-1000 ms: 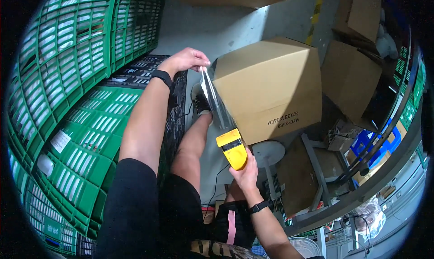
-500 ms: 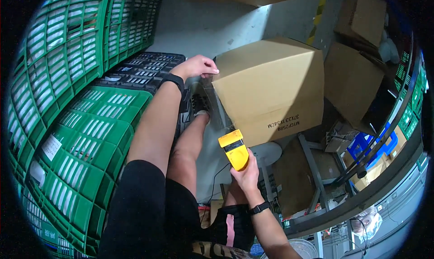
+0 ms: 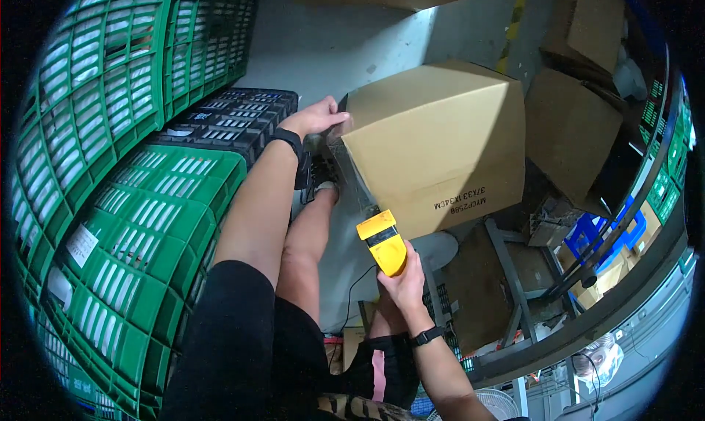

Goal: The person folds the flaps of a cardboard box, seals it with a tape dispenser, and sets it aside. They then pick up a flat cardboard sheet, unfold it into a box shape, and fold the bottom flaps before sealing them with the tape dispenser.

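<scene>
A large brown cardboard box (image 3: pixel 433 142) stands in front of me, tilted in view, with printing on its near side. My right hand (image 3: pixel 406 280) grips a yellow tape dispenser (image 3: pixel 382 246) just off the box's near left corner. From the dispenser a strip of clear packing tape (image 3: pixel 354 177) runs up along the box's left edge. At that edge's far end is my left hand (image 3: pixel 317 118), fingers curled and closed at the end of the tape, touching the box's corner. Part of its grip is hidden by the hand itself.
Green slatted crates (image 3: pixel 147 201) full of pale goods are stacked on my left, beside a black crate (image 3: pixel 235 116). More cardboard boxes (image 3: pixel 573 127) stand at right. A curved metal rail (image 3: pixel 617 303) and a blue basket (image 3: pixel 598 237) lie at the lower right.
My left hand has shifted slightly left and down, its fingers now more curled at the box corner. The dispenser has barely moved; the box stays in place.
</scene>
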`<state>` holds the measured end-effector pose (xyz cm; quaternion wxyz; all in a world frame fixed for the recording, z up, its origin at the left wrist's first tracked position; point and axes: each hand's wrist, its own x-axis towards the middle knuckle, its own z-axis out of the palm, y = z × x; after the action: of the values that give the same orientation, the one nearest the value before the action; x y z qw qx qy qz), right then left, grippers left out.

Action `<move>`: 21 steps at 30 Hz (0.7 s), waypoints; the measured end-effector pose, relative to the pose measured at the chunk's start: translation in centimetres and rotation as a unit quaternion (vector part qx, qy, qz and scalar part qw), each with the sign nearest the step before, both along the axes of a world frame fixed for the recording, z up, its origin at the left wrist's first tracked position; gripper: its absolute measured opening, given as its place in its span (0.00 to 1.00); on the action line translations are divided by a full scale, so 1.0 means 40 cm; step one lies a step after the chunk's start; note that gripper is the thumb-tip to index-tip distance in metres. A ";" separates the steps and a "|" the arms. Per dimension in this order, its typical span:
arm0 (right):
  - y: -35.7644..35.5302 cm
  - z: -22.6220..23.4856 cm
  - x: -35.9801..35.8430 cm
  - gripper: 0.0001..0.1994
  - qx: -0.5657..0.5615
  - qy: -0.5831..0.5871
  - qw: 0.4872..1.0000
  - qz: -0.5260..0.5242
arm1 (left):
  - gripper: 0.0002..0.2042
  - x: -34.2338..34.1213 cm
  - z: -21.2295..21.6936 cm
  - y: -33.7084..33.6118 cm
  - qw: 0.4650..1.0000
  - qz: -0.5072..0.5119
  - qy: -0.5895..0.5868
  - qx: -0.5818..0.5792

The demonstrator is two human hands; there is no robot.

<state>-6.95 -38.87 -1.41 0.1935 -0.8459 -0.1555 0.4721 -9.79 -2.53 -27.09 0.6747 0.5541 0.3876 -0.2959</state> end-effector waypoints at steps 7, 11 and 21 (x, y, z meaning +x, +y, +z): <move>-0.021 0.012 0.014 0.43 -0.008 -0.046 0.999 0.017 | 0.26 0.134 0.256 0.007 0.951 -0.110 0.033 0.285; -0.008 0.031 -0.006 0.43 0.001 -0.056 0.998 0.025 | 0.28 0.144 0.315 -0.098 0.973 -0.158 -0.009 0.167; -0.016 0.077 0.014 0.44 0.031 -0.091 0.995 0.033 | 0.34 0.199 0.366 -0.165 0.924 -0.225 -0.018 0.309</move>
<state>-6.38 -39.52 1.68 0.1890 -0.8733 -0.2144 0.3946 -1.84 -9.14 -12.46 0.3926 0.8129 0.3128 -0.2954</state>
